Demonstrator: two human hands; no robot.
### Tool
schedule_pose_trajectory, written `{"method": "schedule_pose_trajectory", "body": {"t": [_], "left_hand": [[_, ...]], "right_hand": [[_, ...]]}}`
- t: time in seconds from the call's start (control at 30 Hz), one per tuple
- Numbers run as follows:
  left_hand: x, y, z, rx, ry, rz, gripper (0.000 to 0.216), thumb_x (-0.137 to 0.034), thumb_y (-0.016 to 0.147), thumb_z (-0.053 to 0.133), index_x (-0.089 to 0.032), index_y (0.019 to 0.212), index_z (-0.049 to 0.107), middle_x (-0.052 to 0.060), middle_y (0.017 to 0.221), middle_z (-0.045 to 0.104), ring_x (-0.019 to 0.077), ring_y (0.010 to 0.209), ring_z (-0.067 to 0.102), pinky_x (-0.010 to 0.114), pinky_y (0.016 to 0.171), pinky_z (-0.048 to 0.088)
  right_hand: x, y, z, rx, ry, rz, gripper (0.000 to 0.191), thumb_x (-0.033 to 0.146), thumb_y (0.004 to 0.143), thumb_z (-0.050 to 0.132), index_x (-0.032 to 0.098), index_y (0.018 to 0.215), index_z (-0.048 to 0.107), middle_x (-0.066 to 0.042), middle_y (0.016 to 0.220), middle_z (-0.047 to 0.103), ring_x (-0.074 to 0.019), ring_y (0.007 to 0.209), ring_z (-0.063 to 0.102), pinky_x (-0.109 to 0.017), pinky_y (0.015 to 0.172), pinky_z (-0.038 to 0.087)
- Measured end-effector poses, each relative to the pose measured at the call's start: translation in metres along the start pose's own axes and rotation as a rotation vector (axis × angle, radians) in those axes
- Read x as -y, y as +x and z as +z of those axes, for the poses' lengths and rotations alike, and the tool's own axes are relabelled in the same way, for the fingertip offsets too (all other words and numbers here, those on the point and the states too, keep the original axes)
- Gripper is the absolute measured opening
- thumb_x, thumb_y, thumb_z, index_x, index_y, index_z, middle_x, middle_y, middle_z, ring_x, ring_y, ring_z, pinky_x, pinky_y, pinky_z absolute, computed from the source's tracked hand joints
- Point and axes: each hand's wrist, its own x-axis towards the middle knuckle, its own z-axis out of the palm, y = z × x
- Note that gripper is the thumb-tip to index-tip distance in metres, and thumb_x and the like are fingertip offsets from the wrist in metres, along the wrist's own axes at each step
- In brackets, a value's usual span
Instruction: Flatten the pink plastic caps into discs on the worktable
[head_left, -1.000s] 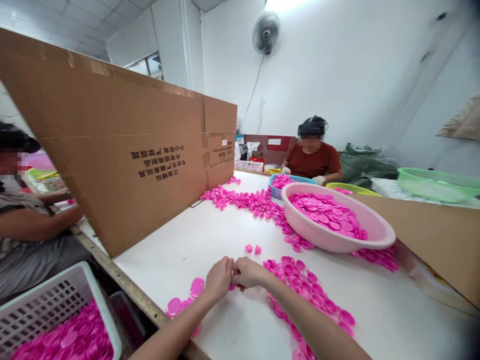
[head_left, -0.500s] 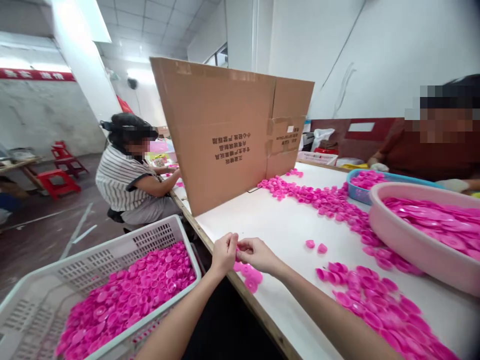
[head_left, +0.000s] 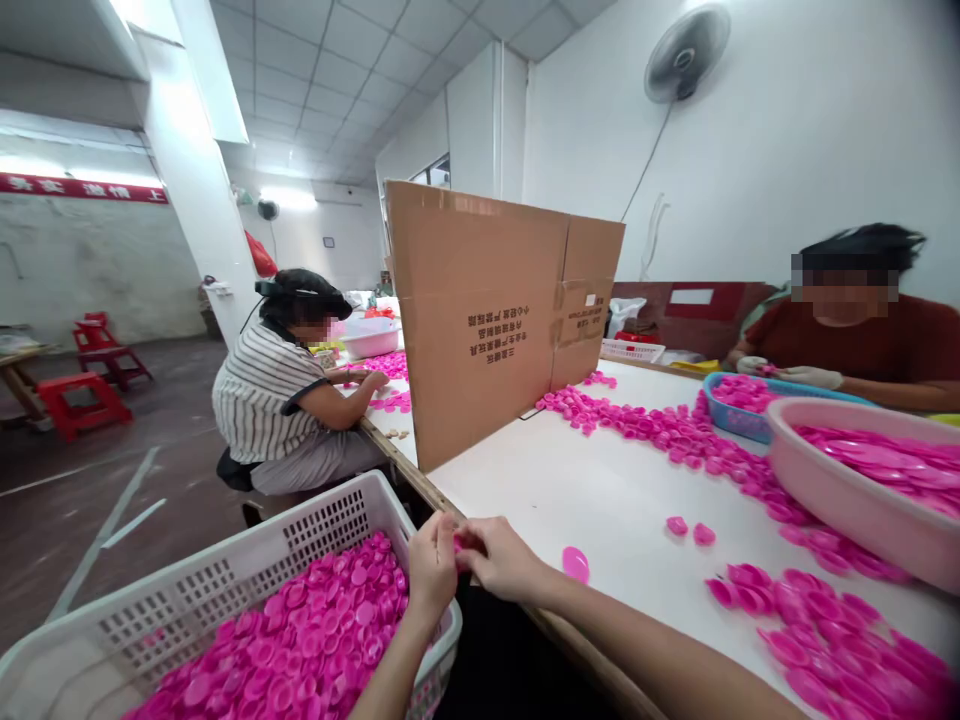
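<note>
Pinched between the fingers of the left hand (head_left: 433, 563) and right hand (head_left: 501, 556) at the counter (head_left: 600, 490) edge, at 2 o'clock from the white basket (head_left: 225, 590), the small pink cap (head_left: 459, 543) looks light, stiff and slick, best gripped by its rim.

Bright, even indoor light falls from ceiling strips (head_left: 296, 197) at upper left, which blow out to white glare. Shadows on the white desk (head_left: 600, 490) are soft. Wide-angle distortion bends the edges; the pink caps (head_left: 840, 650) at the lower right corner smear with blur.
</note>
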Motion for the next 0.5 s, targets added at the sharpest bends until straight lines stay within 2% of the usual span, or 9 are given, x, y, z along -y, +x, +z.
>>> {"method": "schedule_pose_trajectory", "body": {"t": [0.13,0.27,0.33,0.4,0.5], "left_hand": [[0.034,0.001,-0.014,-0.003,0.071,-0.056,0.038,-0.042,0.084,0.028,-0.019,0.054,0.034,-0.005,0.048,0.038,0.0088,0.048,0.039,0.021,0.049,0.025],[0.04,0.026,-0.025,0.09,0.289,-0.063,0.038,-0.043,0.083,0.026,-0.019,0.057,0.041,-0.001,0.053,0.049,0.0118,0.055,0.046,0.021,0.053,0.027],[0.041,0.045,-0.033,0.157,0.447,-0.078,0.04,-0.045,0.083,0.025,-0.02,0.06,0.046,0.001,0.058,0.054,0.0147,0.06,0.049,0.023,0.054,0.028],[0.047,0.065,-0.04,0.247,0.611,-0.146,0.039,-0.047,0.082,0.026,-0.022,0.064,0.051,0.001,0.064,0.058,0.0175,0.064,0.052,0.024,0.053,0.03],[0.061,0.091,-0.042,0.496,0.844,-0.276,0.026,-0.042,0.081,0.036,-0.026,0.076,0.056,-0.004,0.072,0.061,0.0168,0.069,0.055,0.026,0.057,0.037]], "right_hand": [[0.003,0.012,0.027,0.023,0.008,0.007,0.018,0.022,0.073,0.047,0.016,0.084,0.061,-0.001,0.072,0.063,-0.0106,0.062,0.055,-0.019,0.055,0.041],[0.0,0.009,0.038,-0.063,0.069,0.108,0.043,0.02,0.069,0.052,0.021,0.111,0.051,-0.002,0.095,0.061,-0.0087,0.063,0.055,-0.018,0.056,0.042],[-0.009,0.003,0.034,-0.12,0.086,0.195,0.042,0.021,0.069,0.053,0.022,0.111,0.053,-0.003,0.096,0.061,-0.0092,0.065,0.056,-0.018,0.056,0.043],[-0.022,-0.007,0.022,-0.186,0.094,0.272,0.032,0.023,0.07,0.052,0.021,0.101,0.059,-0.003,0.088,0.064,-0.0102,0.066,0.057,-0.018,0.058,0.043],[-0.047,-0.031,-0.007,-0.372,0.1,0.388,0.025,0.025,0.072,0.05,0.019,0.093,0.062,-0.003,0.076,0.065,-0.011,0.065,0.057,-0.02,0.059,0.044]]}}
